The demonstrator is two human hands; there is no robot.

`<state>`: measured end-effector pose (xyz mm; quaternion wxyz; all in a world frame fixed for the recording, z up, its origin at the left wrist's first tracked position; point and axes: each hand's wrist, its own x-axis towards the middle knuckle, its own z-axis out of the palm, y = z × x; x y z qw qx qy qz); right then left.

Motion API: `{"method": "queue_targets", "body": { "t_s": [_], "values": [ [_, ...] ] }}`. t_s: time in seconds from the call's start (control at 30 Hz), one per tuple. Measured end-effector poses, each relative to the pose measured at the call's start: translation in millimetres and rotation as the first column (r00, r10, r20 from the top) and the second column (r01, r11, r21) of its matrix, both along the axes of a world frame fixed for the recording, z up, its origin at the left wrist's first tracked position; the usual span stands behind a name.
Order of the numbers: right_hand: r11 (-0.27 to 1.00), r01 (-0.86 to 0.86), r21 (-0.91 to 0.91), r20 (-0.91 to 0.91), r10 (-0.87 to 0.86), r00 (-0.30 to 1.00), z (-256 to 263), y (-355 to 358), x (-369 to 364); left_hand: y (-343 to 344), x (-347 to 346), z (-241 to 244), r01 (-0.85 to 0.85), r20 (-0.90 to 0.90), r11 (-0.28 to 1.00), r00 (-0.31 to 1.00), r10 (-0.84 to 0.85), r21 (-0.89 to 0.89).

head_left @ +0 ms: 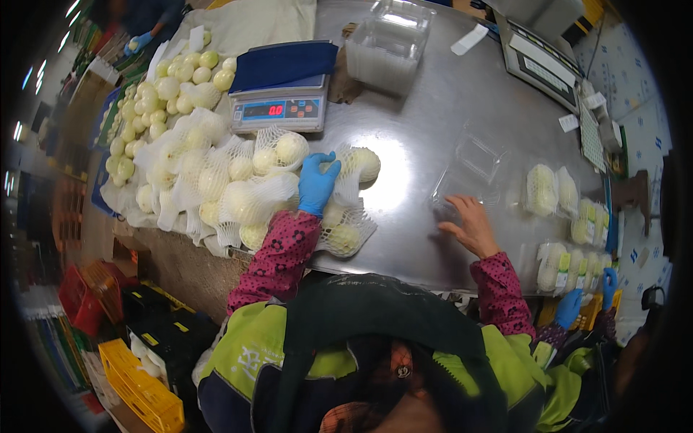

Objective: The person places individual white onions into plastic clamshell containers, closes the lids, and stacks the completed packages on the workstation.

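Note:
My left hand (318, 184), in a blue glove, is over the heap of peeled onions in white foam net sleeves (233, 200). Its thumb and forefinger are apart, close to a netted onion (368, 164); whether its fingers touch the net cannot be told. My right hand (468, 224) is bare, fingers spread, just below an opened clear plastic clamshell box (476, 157) on the steel table (400, 233). A digital scale (279, 111) with a dark blue cloth (287, 64) on it stands behind the heap.
Stacked clear clamshells (384, 54) stand at the back. Loose peeled onions (146, 108) lie at the left. Filled packs (568, 268) line the right edge, beside a co-worker's blue-gloved hands (568, 308). Another co-worker's gloved hand (138, 43) is at the upper left. A label-printing scale (541, 67) sits back right.

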<state>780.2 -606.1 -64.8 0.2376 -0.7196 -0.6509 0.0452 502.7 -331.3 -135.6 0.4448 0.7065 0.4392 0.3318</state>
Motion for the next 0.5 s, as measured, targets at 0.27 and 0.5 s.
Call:
{"method": "queue_targets", "body": {
  "t_s": [0.27, 0.5],
  "values": [
    [0.903, 0.236, -0.359, -0.361, -0.367, 0.857, -3.7, 133.4, -77.8, 16.0, -2.1, -12.6, 0.067, -0.063, 0.871, 0.992, -0.111, -0.486],
    [0.926, 0.168, -0.338, 0.020, -0.171, 0.985, -8.5, 147.7, -111.9, 15.3, -3.5, -15.0, 0.483, 0.069, 0.790, 0.866, -0.496, -0.378]
  ]
}}
